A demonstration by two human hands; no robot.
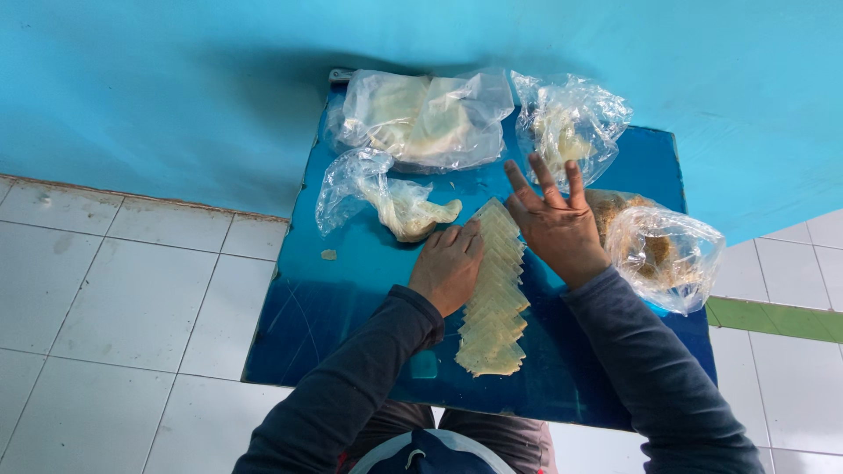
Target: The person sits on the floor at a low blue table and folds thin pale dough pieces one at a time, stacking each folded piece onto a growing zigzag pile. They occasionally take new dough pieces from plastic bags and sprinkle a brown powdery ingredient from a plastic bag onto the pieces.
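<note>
A row of thin pale yellow dough squares [493,312] lies overlapped on a blue board [325,307], running from its near edge toward the middle. My left hand [448,266] rests with curled fingers on the left side of the row's far end. On the right side of that end is my right hand [556,226], fingers spread and pointing away from me, palm down at the far squares. Neither hand grips anything.
Clear plastic bags sit around the board's far part: one with pale sheets [426,118], one with a dough lump [395,204], one crumpled [571,123], one with brownish filling [660,250] at right. White floor tiles [114,307] lie left; a turquoise wall [176,96] behind.
</note>
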